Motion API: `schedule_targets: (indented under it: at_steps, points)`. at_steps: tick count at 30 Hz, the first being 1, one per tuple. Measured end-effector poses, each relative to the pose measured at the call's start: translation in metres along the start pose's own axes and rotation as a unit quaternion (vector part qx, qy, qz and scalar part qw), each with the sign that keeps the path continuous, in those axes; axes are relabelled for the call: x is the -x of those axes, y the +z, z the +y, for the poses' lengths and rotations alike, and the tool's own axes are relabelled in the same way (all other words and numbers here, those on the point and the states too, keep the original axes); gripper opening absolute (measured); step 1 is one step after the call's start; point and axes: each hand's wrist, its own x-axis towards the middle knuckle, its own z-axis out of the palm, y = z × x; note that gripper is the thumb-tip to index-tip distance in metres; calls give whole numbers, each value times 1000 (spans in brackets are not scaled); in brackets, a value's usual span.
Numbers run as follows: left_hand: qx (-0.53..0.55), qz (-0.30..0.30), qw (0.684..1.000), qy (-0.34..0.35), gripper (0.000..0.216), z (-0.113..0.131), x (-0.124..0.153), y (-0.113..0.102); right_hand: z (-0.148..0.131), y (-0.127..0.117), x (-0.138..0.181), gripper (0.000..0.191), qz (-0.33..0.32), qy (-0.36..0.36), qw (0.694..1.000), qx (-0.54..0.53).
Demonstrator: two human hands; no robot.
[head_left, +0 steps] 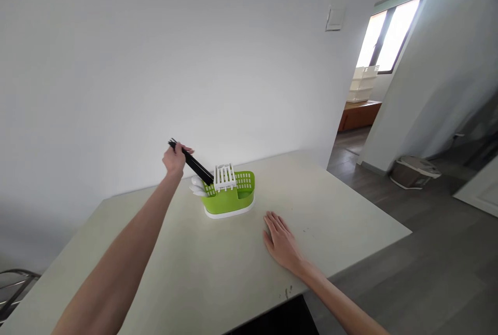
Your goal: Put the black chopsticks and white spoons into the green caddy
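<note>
A green utensil caddy (227, 204) with a white base and a white slotted rack (224, 177) stands on the table near the wall. White spoons (198, 186) lean out of its left compartment; the right compartment shows its green floor. Above and left of the caddy, my left hand (175, 159) is closed around a bundle of black chopsticks (197, 168). They tilt down to the right, and their lower ends reach the caddy's left part; I cannot tell whether they rest inside. Flat on the tabletop, right of the caddy, my right hand (281, 241) lies open and holds nothing.
The pale table (175, 278) meets a white wall (233, 65) at the back. A dark object (278, 319) sits at its front edge, and a metal chair frame (17, 288) at the lower left. Beyond the right edge, a bin (414, 171) stands on the floor.
</note>
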Motion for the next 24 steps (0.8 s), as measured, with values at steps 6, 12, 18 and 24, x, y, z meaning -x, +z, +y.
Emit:
schedule_targets:
  at_steps: [6,12,18,24]
  points:
    - [262,107,952,-118,18,-11,-37,-91,3,5,3,55,5,-2,1000,-2]
    - [113,-33,971,-208,23,-73,-8,-186,6,6,8,58,-4,-8,1000,4]
    - [-56,-186,934,-300,44,-125,45,-233,9,6,13,59,-18,-12,1000,17]
    - [-181,-260,913,-259,41,-158,71,-243,11,6,17,60,-26,-11,999,27]
